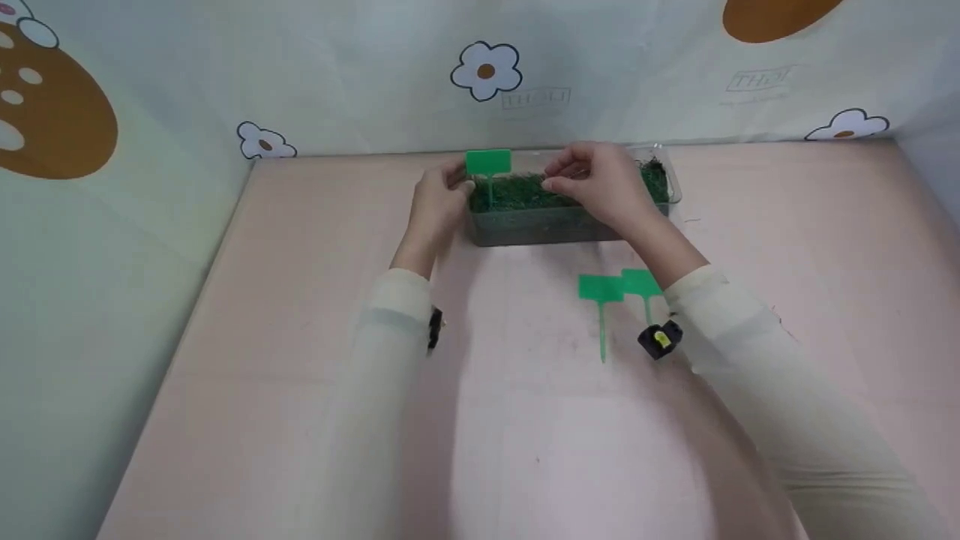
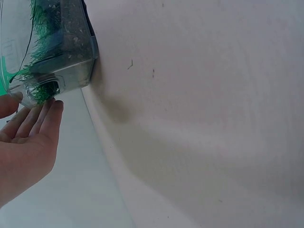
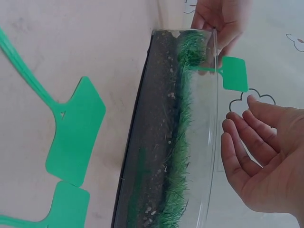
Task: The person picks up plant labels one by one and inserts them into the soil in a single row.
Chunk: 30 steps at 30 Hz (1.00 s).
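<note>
A clear plastic container (image 1: 551,227) holds dark soil and green grass (image 1: 517,193). One green plant label (image 1: 488,162) stands upright in the grass near the left end. My left hand (image 1: 439,199) grips that end; in the left wrist view its thumb is at the rim and its fingers touch the end wall. Over the grass hovers my right hand (image 1: 604,184), fingers loosely bent with nothing between them, as the right wrist view (image 3: 266,156) confirms. Two more green labels, a left one (image 1: 601,289) and a right one (image 1: 639,282), lie on the table.
The pink tabletop (image 1: 300,300) meets a pale wall (image 1: 360,75) with printed flowers just behind the container. A small black device (image 1: 660,340) on the right wrist partly covers the right label's stem. Tiny dark bits (image 2: 130,64) lie on the table.
</note>
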Each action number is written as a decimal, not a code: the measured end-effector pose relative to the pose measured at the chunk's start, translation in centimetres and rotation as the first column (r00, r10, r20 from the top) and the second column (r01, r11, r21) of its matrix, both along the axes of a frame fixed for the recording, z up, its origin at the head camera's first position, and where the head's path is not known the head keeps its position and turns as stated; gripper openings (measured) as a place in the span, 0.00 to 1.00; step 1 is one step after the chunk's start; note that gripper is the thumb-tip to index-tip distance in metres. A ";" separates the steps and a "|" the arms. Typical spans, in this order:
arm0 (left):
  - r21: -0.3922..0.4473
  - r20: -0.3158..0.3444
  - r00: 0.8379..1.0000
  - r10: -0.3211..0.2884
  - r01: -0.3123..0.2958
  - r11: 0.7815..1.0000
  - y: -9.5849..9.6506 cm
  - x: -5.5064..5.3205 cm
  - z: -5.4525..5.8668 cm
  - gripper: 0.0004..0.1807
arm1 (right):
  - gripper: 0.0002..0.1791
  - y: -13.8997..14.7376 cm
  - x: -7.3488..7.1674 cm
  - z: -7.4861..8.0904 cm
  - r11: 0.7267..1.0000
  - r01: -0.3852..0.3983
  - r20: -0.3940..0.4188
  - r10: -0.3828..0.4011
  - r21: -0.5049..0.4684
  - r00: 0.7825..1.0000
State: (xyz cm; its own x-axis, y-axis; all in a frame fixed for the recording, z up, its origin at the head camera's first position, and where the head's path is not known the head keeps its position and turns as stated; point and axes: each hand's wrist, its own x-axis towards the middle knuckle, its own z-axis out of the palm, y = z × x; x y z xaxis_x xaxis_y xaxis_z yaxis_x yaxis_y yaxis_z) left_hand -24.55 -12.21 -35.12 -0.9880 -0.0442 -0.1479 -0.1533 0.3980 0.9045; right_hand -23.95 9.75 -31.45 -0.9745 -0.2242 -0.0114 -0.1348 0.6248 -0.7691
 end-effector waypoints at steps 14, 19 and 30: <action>-0.002 0.001 1.000 -0.002 0.002 1.000 0.1 0.1 0.0 0.25 | 0.12 0.8 1.8 0.4 0.999 -0.030 -0.011 0.030 -0.021 0.999; 0.004 -0.003 1.000 -0.003 0.003 1.000 0.0 0.0 0.0 0.24 | 0.11 1.2 2.6 0.5 0.999 -0.044 -0.031 0.043 -0.024 0.999; 0.019 0.006 1.000 -0.005 0.005 1.000 -0.2 0.0 0.0 0.25 | 0.14 2.2 4.1 0.4 0.999 -0.032 0.011 0.032 0.038 0.999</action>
State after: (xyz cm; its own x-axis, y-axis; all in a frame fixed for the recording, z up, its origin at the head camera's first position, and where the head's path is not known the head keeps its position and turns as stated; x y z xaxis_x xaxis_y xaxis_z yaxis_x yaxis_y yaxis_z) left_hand -24.52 -12.37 -35.11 -0.9872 -0.0363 -0.1551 -0.1572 0.3813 0.9110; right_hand -19.84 11.92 -31.01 -0.9666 -0.2544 -0.0303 -0.1474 0.6489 -0.7465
